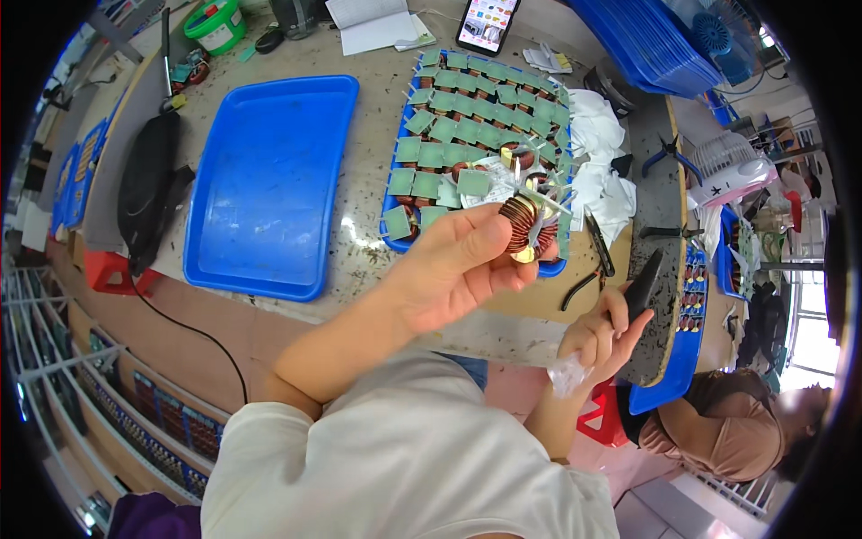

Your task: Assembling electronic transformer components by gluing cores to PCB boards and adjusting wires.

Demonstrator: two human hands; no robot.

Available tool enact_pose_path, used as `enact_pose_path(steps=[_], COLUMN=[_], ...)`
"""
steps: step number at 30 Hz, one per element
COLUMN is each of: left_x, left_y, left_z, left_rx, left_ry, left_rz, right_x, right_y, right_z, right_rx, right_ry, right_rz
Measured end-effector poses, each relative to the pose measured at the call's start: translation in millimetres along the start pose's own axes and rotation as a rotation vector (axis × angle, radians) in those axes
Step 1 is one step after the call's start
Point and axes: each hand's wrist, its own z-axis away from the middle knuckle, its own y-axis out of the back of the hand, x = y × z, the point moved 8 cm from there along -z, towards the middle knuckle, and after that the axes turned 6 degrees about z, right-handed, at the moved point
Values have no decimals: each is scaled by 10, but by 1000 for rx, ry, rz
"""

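Left hand pinching one copper coil up near full right tray, right hand closed on clear plastic bit + black tool; left blue tray w/ nothing in it yet, so lots left.

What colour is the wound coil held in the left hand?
Coppery reddish-brown, on the coil in the left hand; head view.

Surface: worn, speckled beige workbench.
Left: empty blue plastic tray.
Right: blue tray of green-padded copper coils.
Far edge: smartphone, white notebook.
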Motion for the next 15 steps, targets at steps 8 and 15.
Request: enact_pose_path(steps=[8, 15], left_x=[-198, -158], left_y=[-39, -15], left_z=[77, 83], left_rx=[-63, -66], left_ry=[134, 32], left_rz=[303, 121], right_x=[43, 187], right_y=[-202, -232], right_z=[-39, -64], right_rx=[-50, -104], right_ry=[167, -22], right_rz=[293, 119])
